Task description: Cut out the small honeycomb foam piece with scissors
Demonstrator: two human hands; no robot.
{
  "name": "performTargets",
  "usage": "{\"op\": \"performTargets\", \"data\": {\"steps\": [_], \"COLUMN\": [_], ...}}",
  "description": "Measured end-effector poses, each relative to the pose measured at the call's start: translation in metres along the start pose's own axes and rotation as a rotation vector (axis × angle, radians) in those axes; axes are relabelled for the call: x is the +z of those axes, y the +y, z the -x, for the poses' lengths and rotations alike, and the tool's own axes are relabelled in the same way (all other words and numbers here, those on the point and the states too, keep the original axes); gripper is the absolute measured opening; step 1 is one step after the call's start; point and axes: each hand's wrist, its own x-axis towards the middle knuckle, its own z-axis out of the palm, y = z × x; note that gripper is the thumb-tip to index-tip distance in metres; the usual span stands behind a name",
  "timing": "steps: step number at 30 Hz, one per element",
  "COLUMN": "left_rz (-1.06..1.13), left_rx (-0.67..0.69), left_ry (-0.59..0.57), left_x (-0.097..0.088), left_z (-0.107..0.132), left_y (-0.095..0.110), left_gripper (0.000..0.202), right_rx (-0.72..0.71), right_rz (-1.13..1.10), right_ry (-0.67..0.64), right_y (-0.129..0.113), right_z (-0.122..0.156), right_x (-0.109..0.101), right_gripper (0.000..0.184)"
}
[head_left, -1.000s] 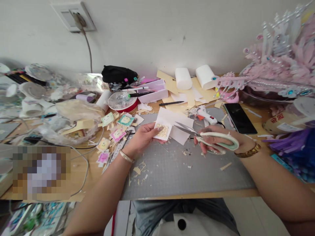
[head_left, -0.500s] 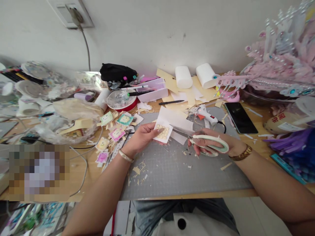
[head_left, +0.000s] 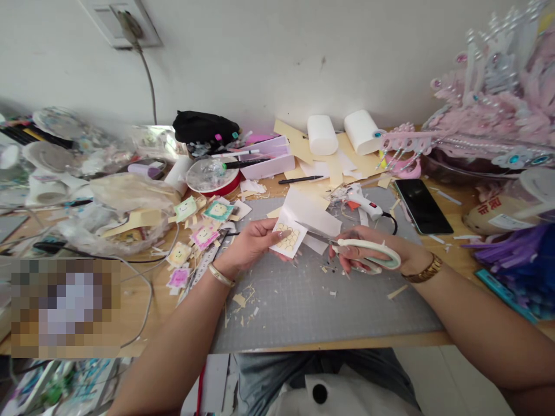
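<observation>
My left hand [head_left: 256,241] pinches a white sheet of paper [head_left: 313,209] that carries a yellow honeycomb pattern [head_left: 289,238] near the thumb. In my right hand [head_left: 364,254] is a pair of scissors with pale handles [head_left: 381,252], the fingers through the loops. The scissors' blades [head_left: 318,232] point left and lie at the paper, just right of the honeycomb patch; part of them is hidden by the sheet. Beneath both hands lies a grey cutting mat [head_left: 321,315] with scraps of paper [head_left: 239,300] on it.
Small smiling square cutouts [head_left: 205,235] lie left of the mat beside a metal ruler [head_left: 205,267]. A glue gun [head_left: 363,202] and a phone [head_left: 424,206] lie to the right. Farther back are a black pen [head_left: 300,179], a lilac box [head_left: 271,164] and pink beaded crowns [head_left: 489,127].
The scissors' blades have come farther across the paper, and the sheet's flap tilts differently. Both hands stay in nearly the same place; the whole view shifts slightly.
</observation>
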Motion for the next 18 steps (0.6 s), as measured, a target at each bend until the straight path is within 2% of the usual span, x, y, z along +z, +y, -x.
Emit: {"op": "performTargets", "data": {"steps": [7, 18], "left_rz": [-0.009, -0.028], "left_rx": [-0.007, -0.009], "left_ry": [-0.011, -0.005], "left_x": [0.0024, 0.0027], "left_z": [0.0006, 0.0008], "left_y": [0.0019, 0.0030], "left_gripper": [0.027, 0.027], "right_rx": [0.006, -0.003], "right_rz": [0.027, 0.028], "right_ry": [-0.008, -0.011], "right_y": [0.0052, 0.0075], "right_z": [-0.0033, -0.0038], "right_x": [-0.0022, -0.0027], "right_gripper": [0.056, 0.054]}}
